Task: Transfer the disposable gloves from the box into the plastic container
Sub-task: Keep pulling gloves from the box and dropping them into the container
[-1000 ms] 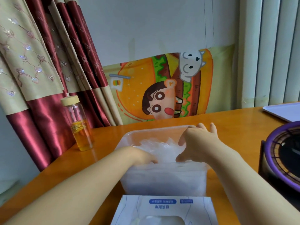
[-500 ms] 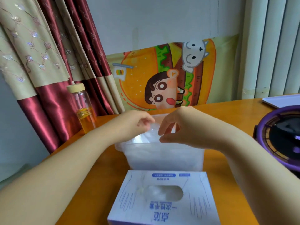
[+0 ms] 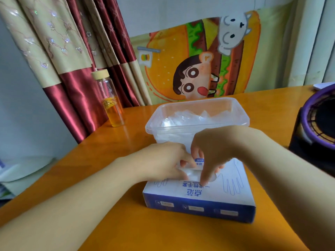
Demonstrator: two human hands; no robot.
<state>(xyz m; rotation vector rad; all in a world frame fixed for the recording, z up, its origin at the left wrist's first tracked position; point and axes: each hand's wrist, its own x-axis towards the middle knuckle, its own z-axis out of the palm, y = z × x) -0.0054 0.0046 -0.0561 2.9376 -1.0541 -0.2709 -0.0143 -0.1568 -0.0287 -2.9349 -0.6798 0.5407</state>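
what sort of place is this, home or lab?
Probably a home room: red-and-beige satin curtains, a cartoon burger print against the wall, and a small glass bottle of amber liquid on the orange wooden table.

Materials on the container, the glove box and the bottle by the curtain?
The container: clear, glossy plastic by the look; the gloves show through its walls. The glove box: printed card, seemingly matte; sharp folded edges. The bottle: clear, probably glass, though plastic is possible; its pale cap looks like wood or bamboo.
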